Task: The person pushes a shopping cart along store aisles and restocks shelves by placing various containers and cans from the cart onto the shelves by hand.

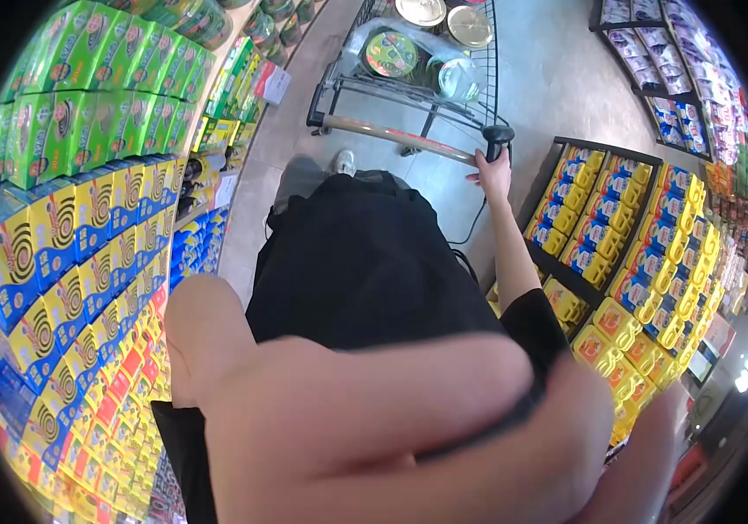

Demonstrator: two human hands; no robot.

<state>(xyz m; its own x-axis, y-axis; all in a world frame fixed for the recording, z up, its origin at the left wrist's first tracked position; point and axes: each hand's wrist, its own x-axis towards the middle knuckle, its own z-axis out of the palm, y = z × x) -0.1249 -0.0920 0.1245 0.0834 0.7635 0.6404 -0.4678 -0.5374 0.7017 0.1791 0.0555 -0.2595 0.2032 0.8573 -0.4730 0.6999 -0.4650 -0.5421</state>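
My left hand (pixel 409 437) is very large and blurred, close to the camera across the bottom of the view. A dark strip (pixel 488 428) shows between its fingers, and I cannot make out whether they grip it. Farther ahead, my right hand (pixel 495 175) is closed around the right end of a shopping cart's handle (pixel 391 135), just below a black knob-like fitting (pixel 497 140). Inside the cart are several round containers, among them a green-labelled one (pixel 391 54), a clear one (pixel 457 80) and one with a pale gold lid (pixel 470 26).
Shelves on the left carry green boxes (pixel 81 131) above yellow-and-blue boxes with spiral prints (pixel 64 218). At the right, a black rack (pixel 597 144) holds yellow-and-blue packs (pixel 645 262). Grey floor (pixel 540 79) runs between them. A black cord (pixel 476 223) hangs near my right arm.
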